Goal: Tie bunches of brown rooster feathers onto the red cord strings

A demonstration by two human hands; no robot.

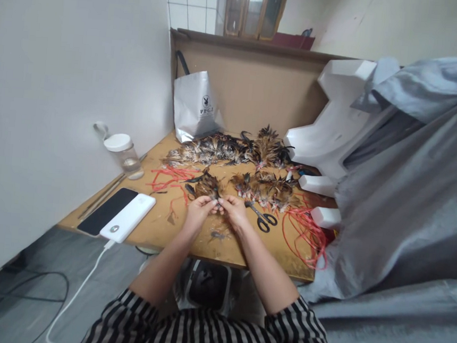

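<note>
Near the front of the wooden table, a small bunch of brown and black feathers (208, 184) is pinched at its base between my two hands. My left hand (200, 211) closes thumb and fingers on it from the left. From the other side my right hand (233, 211) does the same, and the fingertips of both nearly meet. Black-handled scissors (263, 220) lie just right of my right hand. Behind them sits a row of feather bunches (267, 188). Red plastic string (172, 176) is scattered to the left, with a larger tangle of red string (306, 234) at the right.
A long feather pile (214, 149) runs along the back, before a silver bag (194, 104). On the left are a lidded clear jar (125, 154), a dark phone (107, 211) and a cabled white power bank (128, 219). White foam (332, 122) and grey cloth (401, 208) border the right.
</note>
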